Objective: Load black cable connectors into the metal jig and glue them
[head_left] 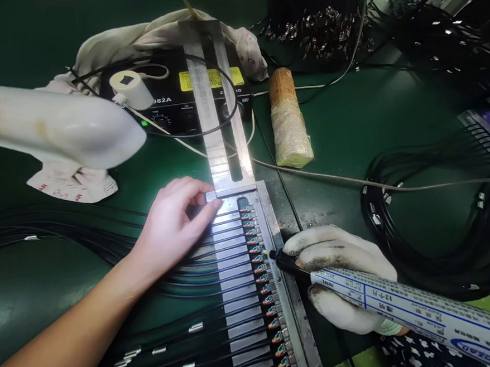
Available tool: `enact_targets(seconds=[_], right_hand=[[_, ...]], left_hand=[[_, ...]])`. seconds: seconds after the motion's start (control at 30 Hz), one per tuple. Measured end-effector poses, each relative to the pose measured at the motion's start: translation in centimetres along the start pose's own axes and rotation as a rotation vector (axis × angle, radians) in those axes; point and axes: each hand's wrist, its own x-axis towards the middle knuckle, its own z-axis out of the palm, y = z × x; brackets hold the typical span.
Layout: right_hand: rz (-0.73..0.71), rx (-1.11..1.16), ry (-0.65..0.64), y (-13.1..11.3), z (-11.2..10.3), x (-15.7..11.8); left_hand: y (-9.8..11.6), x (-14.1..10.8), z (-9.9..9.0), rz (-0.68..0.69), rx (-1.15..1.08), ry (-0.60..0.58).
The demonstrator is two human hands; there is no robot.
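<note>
Two hands show in the head view, the only one given, at work over a green table (pixel 347 143). In its gloved grasp, the right hand (pixel 337 252) is clamped around a labelled squeeze tube (pixel 387 302), which lies slantwise at the lower right, its black nozzle (pixel 292 265) aimed at the middle of a row of connectors (pixel 256 251); whether the pale tip touches one is hard to tell. The bare left hand (pixel 175 216) has thumb and forefinger closed on the left edge of a long metal jig (pixel 229 202), near the top of that row. The tube should be light and yielding, best held around its body just behind the nozzle, where a gentle squeeze is easily metered. The jig is likely stiff and fairly heavy, smooth enough to slip, and safest steadied by its bare edge, since the exposed wire ends look delicate. The tube is whitish with blue bands and dark print, 50ML among it. The jig is silvery grey, its slots filled with black cables (pixel 81 234) ending in small metal plugs with red, orange and green wires.
</note>
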Motion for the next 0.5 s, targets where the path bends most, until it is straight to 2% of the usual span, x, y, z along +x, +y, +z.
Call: enact_targets(seconds=[0.5], right_hand=[[-0.027, -0.028, 0.006, 0.02, -0.05, 0.09]], left_hand=[[0.28, -0.06, 0.04, -0.025, -0.01, 0.002]])
